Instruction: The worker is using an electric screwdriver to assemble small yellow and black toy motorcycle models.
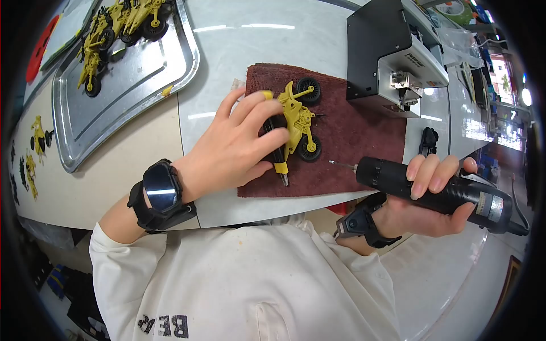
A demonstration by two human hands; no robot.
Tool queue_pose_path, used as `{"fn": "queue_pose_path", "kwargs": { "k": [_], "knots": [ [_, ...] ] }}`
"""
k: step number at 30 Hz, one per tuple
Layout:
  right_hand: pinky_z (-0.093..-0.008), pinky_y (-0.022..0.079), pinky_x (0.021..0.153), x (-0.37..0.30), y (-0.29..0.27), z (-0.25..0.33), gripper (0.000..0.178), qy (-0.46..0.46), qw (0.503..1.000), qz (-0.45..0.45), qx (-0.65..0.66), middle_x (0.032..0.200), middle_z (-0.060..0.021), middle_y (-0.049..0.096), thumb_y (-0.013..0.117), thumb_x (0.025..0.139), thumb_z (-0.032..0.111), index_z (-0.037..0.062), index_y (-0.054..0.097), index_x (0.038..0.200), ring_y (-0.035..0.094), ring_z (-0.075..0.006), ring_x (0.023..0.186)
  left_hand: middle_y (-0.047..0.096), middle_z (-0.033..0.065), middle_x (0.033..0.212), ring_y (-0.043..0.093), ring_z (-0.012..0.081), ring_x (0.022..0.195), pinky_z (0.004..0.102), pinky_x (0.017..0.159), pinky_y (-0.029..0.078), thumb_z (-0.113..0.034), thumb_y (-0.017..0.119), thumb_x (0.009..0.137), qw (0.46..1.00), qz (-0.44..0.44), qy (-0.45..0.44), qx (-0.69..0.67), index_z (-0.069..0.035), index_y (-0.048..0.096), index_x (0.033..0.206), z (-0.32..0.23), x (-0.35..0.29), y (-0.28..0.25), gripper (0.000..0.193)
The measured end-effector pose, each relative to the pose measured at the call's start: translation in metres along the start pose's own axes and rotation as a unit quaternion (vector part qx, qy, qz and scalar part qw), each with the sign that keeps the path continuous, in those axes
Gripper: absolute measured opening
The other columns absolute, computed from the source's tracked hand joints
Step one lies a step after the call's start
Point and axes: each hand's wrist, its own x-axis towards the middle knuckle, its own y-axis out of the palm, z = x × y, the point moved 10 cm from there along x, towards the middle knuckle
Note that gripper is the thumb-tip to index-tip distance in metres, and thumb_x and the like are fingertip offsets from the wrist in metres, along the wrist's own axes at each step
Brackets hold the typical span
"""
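My right hand (435,196) is wrapped round a black electric screwdriver (378,173), its thin bit pointing left over the cloth's edge. My left hand (242,136) curls over a slim black tool (277,154) with yellow bands and a metal tip; the fingers hide much of it, and its exact kind does not show. Right beside those fingers, a yellow toy motorbike (297,120) with two black wheels lies on its side on a dark red cloth (364,136). Whether the left fingers touch the motorbike is hard to tell.
A metal tray (128,108) at the upper left bears several yellow toy motorbikes (122,25). Small yellow and black parts (31,173) lie at the far left. A black and silver machine (392,62) stands behind the cloth, with a small black object (429,140) nearby.
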Motion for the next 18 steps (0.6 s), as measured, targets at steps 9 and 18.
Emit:
{"fn": "queue_pose_path", "kwargs": {
  "k": [9,18],
  "knots": [
    [-0.0349,0.04,0.052,-0.004,0.001,0.003,0.057,-0.004,1.0,0.001,0.003,0.071,-0.0086,0.049,0.053,0.084,0.044,0.0038,0.036,0.121,0.047,-0.0181,0.049,0.048,0.0061,0.093,0.048,0.0226,0.09,0.0358,0.079,0.037,-0.005,0.063,0.066,0.997,0.012,0.049,0.06,-0.011,0.057,0.088,-0.002,0.001,0.006,0.024],
    [-0.0293,0.035,0.053,-0.005,0.011,0.013,0.051,-0.028,0.999,-0.023,-0.019,0.069,-0.0039,0.046,0.058,0.08,0.04,0.0011,0.043,0.111,0.043,-0.0126,0.049,0.048,0.0065,0.09,0.049,0.0221,0.082,0.0339,0.068,0.039,-0.005,0.064,0.065,0.997,-0.013,0.055,0.05,-0.009,0.055,0.083,-0.001,0.005,0.011,0.021]
  ]
}}
